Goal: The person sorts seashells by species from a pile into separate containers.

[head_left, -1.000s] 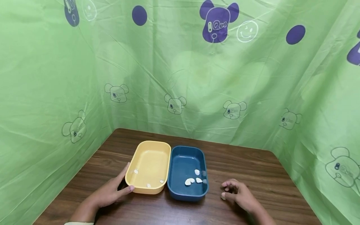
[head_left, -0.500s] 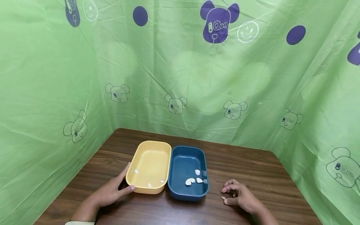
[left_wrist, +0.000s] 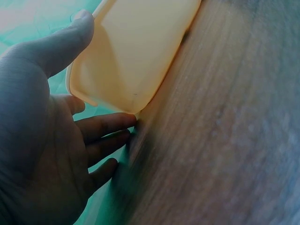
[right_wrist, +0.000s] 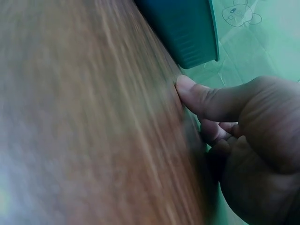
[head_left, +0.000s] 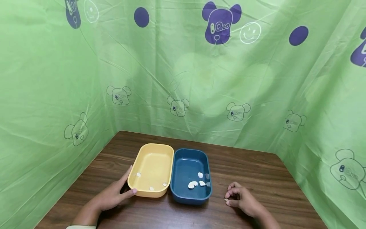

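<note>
In the head view, my left hand point(head_left: 114, 192) spans the near left corner of a yellow tray point(head_left: 154, 144), thumb at the near rim and fingers along the left side. In the left wrist view its fingers point(left_wrist: 105, 127) reach out loosely straight by the tray's wall. On the table right of a blue tray point(head_left: 190, 201), my right hand point(head_left: 243, 200) has curled fingers, thumb and forefinger closing on a small pale pebble point(head_left: 226, 199). In the right wrist view the thumb point(right_wrist: 206, 101) is low at the tabletop and the pebble is hidden.
Three white pebbles, one of them a pebble point(head_left: 151, 188) near the front wall, lie in the yellow tray. Several larger white pebbles point(head_left: 200, 175) lie in the blue tray beside it. Green curtain point(head_left: 183, 73) surrounds the wooden table point(head_left: 248, 159) at back and sides.
My right thumb, lifted off the pebble half a second ago, has come back up to it; the pebble has shifted slightly. Left hand and trays have stayed put.
</note>
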The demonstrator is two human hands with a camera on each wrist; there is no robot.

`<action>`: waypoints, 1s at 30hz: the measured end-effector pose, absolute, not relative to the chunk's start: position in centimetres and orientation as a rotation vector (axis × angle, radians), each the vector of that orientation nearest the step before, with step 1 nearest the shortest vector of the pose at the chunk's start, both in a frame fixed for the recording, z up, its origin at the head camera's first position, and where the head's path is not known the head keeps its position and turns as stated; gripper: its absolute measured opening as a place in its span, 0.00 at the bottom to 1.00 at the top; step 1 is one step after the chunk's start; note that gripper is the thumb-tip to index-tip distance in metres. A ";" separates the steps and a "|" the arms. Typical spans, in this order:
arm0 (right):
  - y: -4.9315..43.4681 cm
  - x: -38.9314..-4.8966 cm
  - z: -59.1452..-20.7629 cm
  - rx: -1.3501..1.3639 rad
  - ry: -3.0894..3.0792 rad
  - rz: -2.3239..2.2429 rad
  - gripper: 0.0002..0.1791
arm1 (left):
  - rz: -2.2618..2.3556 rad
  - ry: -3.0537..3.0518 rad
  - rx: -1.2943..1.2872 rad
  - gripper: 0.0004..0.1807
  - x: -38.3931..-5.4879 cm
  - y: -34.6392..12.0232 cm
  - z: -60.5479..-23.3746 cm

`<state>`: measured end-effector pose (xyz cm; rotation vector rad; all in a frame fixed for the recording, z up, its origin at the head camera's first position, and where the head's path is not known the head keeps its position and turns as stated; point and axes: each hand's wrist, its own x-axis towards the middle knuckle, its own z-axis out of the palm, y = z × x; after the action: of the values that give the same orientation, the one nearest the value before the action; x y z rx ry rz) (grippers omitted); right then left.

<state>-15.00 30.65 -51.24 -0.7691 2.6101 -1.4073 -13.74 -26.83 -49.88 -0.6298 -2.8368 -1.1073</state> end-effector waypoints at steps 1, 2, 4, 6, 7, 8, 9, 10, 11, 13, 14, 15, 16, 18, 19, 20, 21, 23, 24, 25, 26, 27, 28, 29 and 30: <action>30.6 -15.0 -51.2 -0.777 2.616 -1.398 0.05 | -1.104 -2.838 -0.629 0.57 -13.7 -26.8 -49.9; 30.5 -15.0 -51.2 -0.785 2.620 -1.391 0.05 | -1.099 -2.838 -0.629 0.57 -13.7 -26.8 -49.9; 30.4 -14.9 -51.1 -0.788 2.619 -1.379 0.05 | -1.092 -2.840 -0.623 0.57 -13.7 -26.8 -49.9; 30.3 -14.9 -51.0 -0.779 2.614 -1.374 0.05 | -1.084 -2.840 -0.622 0.57 -13.6 -26.8 -49.9; 30.3 -14.9 -50.9 -0.775 2.614 -1.373 0.05 | -1.082 -2.840 -0.622 0.57 -13.7 -26.8 -50.0; 30.3 -14.9 -50.9 -0.770 2.611 -1.377 0.05 | -1.084 -2.839 -0.622 0.57 -13.7 -26.8 -50.0; 30.3 -14.8 -50.9 -0.766 2.613 -1.377 0.05 | -1.087 -2.838 -0.622 0.57 -13.7 -26.8 -50.0; 30.3 -14.8 -51.0 -0.761 2.618 -1.377 0.04 | -1.088 -2.839 -0.621 0.57 -13.7 -26.8 -50.0; 30.2 -14.8 -51.0 -0.760 2.626 -1.374 0.04 | -1.089 -2.840 -0.621 0.57 -13.7 -26.8 -50.0; 30.2 -14.8 -51.1 -0.758 2.647 -1.373 0.04 | -1.091 -2.840 -0.622 0.57 -13.8 -26.8 -50.0; 30.2 -14.8 -51.2 -0.756 2.662 -1.369 0.04 | -1.092 -2.840 -0.623 0.57 -13.8 -26.8 -50.0; 30.2 -14.8 -51.2 -0.752 2.679 -1.364 0.03 | -1.090 -2.840 -0.624 0.57 -13.8 -26.8 -50.0; 30.2 -14.8 -51.3 -0.746 2.697 -1.360 0.03 | -1.090 -2.839 -0.625 0.57 -13.8 -26.8 -50.0; 30.1 -14.7 -51.4 -0.734 2.732 -1.353 0.04 | -1.088 -2.837 -0.630 0.57 -13.8 -26.8 -50.1; 30.1 -14.7 -51.4 -0.719 2.745 -1.350 0.03 | -1.088 -2.836 -0.632 0.57 -13.9 -26.8 -50.1; 30.1 -14.7 -51.5 -0.706 2.757 -1.347 0.03 | -1.088 -2.835 -0.634 0.57 -13.9 -26.8 -50.1; 30.1 -14.6 -51.5 -0.689 2.760 -1.350 0.03 | -1.086 -2.835 -0.635 0.57 -13.9 -26.8 -50.1; 30.1 -14.6 -51.5 -0.654 2.773 -1.347 0.03 | -1.082 -2.836 -0.633 0.57 -13.9 -26.8 -50.1; 30.1 -14.6 -51.4 -0.630 2.776 -1.348 0.04 | -1.081 -2.837 -0.631 0.57 -13.9 -26.8 -50.1; 30.1 -14.6 -51.4 -0.615 2.780 -1.346 0.05 | -1.080 -2.839 -0.629 0.57 -13.9 -26.8 -50.1; 30.1 -14.6 -51.4 -0.599 2.783 -1.345 0.05 | -1.079 -2.840 -0.628 0.57 -13.9 -26.8 -50.1; 30.1 -14.6 -51.4 -0.583 2.786 -1.344 0.06 | -1.080 -2.840 -0.627 0.57 -13.9 -26.8 -50.1; 30.1 -14.6 -51.4 -0.578 2.789 -1.342 0.06 | -1.089 -2.838 -0.628 0.57 -13.9 -26.8 -50.2; 30.1 -14.6 -51.4 -0.572 2.788 -1.342 0.07 | -1.100 -2.835 -0.630 0.57 -13.9 -26.8 -50.2; 30.1 -14.6 -51.4 -0.579 2.792 -1.348 0.07 | -1.110 -2.834 -0.631 0.57 -13.9 -26.8 -50.2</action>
<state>-14.62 30.13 -51.41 -0.5794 2.7920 -1.3484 -13.89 -26.83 -50.16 -0.6306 -2.8337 -1.1097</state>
